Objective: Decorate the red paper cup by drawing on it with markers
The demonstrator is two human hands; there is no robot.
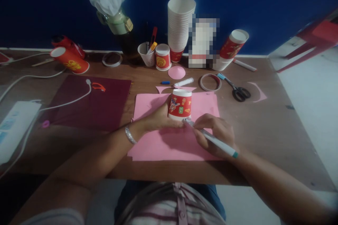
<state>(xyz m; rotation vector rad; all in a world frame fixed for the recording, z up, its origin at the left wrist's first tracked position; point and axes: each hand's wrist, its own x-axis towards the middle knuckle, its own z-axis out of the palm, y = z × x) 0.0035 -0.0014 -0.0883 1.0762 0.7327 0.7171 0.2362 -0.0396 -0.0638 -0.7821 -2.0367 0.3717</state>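
A red and white paper cup (180,104) stands upside down on a pink paper sheet (169,144) in the middle of the wooden table (264,126). My left hand (158,117) is wrapped round the cup's left side and holds it down on the sheet. My right hand (215,132) is closed on a white pen (213,140) with a teal end. The pen's tip touches the paper at the cup's rim, on its right side. A silver bracelet (130,134) sits on my left wrist.
A dark red sheet (105,105) with a white cable lies to the left, beside a power strip (14,126). Scissors (239,91), a tape roll (210,82), a pink circle (176,72), a glue stick (184,82) and stacked cups (180,24) stand behind the pink sheet.
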